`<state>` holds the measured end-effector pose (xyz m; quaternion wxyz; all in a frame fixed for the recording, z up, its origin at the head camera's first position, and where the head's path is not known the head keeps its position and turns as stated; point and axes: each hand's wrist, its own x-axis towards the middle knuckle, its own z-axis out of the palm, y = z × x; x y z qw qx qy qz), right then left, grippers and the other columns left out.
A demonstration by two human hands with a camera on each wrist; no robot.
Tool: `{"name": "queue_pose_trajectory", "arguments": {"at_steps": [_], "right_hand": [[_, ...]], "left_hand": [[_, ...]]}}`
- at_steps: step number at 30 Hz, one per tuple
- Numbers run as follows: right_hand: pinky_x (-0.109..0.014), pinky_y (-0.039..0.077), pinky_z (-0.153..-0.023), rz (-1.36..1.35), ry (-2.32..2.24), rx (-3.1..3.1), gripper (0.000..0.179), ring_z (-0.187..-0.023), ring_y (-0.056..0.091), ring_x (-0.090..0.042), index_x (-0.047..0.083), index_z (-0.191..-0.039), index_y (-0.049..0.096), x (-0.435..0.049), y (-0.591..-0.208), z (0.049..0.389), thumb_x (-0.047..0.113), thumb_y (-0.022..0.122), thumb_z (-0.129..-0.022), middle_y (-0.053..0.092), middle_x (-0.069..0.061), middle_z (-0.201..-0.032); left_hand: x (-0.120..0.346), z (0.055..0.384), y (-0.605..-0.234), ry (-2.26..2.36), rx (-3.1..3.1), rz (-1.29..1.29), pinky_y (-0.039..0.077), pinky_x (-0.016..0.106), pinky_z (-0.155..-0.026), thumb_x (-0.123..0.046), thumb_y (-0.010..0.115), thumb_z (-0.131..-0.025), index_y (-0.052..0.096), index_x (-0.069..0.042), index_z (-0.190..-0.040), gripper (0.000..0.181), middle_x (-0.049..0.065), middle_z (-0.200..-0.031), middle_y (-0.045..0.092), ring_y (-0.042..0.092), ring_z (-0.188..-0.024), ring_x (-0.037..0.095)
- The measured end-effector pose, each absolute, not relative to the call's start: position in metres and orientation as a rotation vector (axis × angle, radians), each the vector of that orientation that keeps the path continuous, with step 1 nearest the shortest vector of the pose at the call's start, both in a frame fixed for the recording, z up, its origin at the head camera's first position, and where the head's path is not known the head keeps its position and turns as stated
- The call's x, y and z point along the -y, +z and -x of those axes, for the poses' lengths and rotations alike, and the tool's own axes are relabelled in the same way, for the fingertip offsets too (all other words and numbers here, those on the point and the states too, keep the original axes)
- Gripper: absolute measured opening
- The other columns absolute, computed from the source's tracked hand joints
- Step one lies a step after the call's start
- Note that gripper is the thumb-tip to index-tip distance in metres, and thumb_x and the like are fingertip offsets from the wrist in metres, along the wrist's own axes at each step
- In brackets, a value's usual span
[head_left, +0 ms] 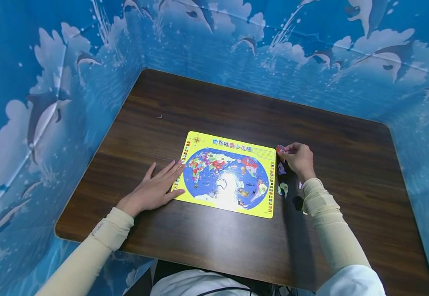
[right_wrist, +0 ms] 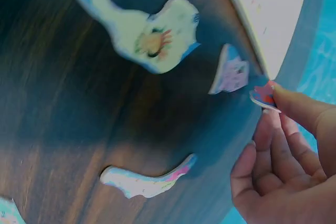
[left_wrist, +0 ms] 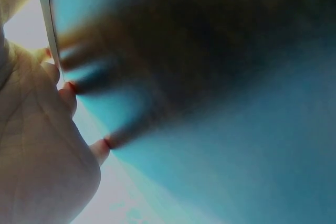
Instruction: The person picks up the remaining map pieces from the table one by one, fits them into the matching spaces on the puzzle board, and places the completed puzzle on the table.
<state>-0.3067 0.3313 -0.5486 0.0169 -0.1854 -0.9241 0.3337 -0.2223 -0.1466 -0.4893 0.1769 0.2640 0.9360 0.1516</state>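
A yellow-bordered world map puzzle board [head_left: 229,211] lies on the table, with a white gap [head_left: 221,183] in its blue ocean. My left hand [head_left: 155,189] rests with spread, straight fingers on the board's left edge. Just off the upper right corner, my right hand [head_left: 300,160] pinches a red and blue puzzle piece [right_wrist: 263,94] between thumb and fingers. Close to it lies a small purple piece [right_wrist: 231,72]. A larger pale piece with an animal picture [right_wrist: 157,35] and a thin curved piece [right_wrist: 149,183] lie farther off on the wood.
Several loose pieces, among them a green and white one [head_left: 283,189] and a dark one [head_left: 297,203], lie right of the board. The brown table [head_left: 214,107] stands against blue dolphin-printed cloth [head_left: 214,53]. A small pale scrap [head_left: 159,116] lies at the back left.
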Motion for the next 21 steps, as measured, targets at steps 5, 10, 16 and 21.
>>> {"name": "queue_pose_trajectory", "arguments": {"at_steps": [5, 10, 16, 21], "right_hand": [[-0.030, 0.053, -0.063, 0.451, 0.996, 2.837, 0.031, -0.085, 0.062, -0.019, 0.014, -0.112, 0.070, -0.317, -0.522, 0.305, 0.037, 0.068, -0.090, 0.070, -0.005, -0.103], [-0.041, 0.055, -0.069, 0.365, 1.334, 2.871, 0.035, -0.094, 0.062, -0.030, 0.005, -0.114, 0.070, -0.271, -0.454, 0.286, 0.030, 0.071, -0.089, 0.068, -0.016, -0.110], [-0.043, 0.055, -0.084, 0.348, 1.531, 2.994, 0.029, -0.094, 0.062, -0.032, 0.003, -0.113, 0.071, -0.242, -0.446, 0.271, 0.023, 0.068, -0.092, 0.066, -0.016, -0.112], [-0.036, 0.056, -0.076, 0.316, 1.445, 3.080, 0.028, -0.086, 0.065, -0.028, 0.005, -0.107, 0.073, -0.236, -0.461, 0.269, 0.027, 0.070, -0.090, 0.069, -0.014, -0.102]], "left_hand": [[0.149, 0.224, -0.492, 0.421, -2.654, -0.731, -0.006, 0.063, -0.112, -0.055, 0.051, -0.094, 0.015, -0.017, -0.157, 0.082, 0.003, -0.162, 0.011, 0.006, -0.149, 0.026], [0.150, 0.225, -0.492, 0.428, -2.657, -0.723, -0.006, 0.063, -0.112, -0.054, 0.052, -0.094, 0.015, -0.017, -0.157, 0.082, 0.003, -0.162, 0.012, 0.006, -0.149, 0.025], [0.148, 0.224, -0.492, 0.424, -2.654, -0.743, -0.006, 0.063, -0.112, -0.055, 0.050, -0.095, 0.014, -0.018, -0.157, 0.081, 0.002, -0.162, 0.011, 0.005, -0.149, 0.024], [0.147, 0.224, -0.494, 0.419, -2.651, -0.742, -0.006, 0.062, -0.112, -0.056, 0.049, -0.095, 0.014, -0.018, -0.157, 0.081, 0.001, -0.162, 0.009, 0.005, -0.149, 0.024]]}}
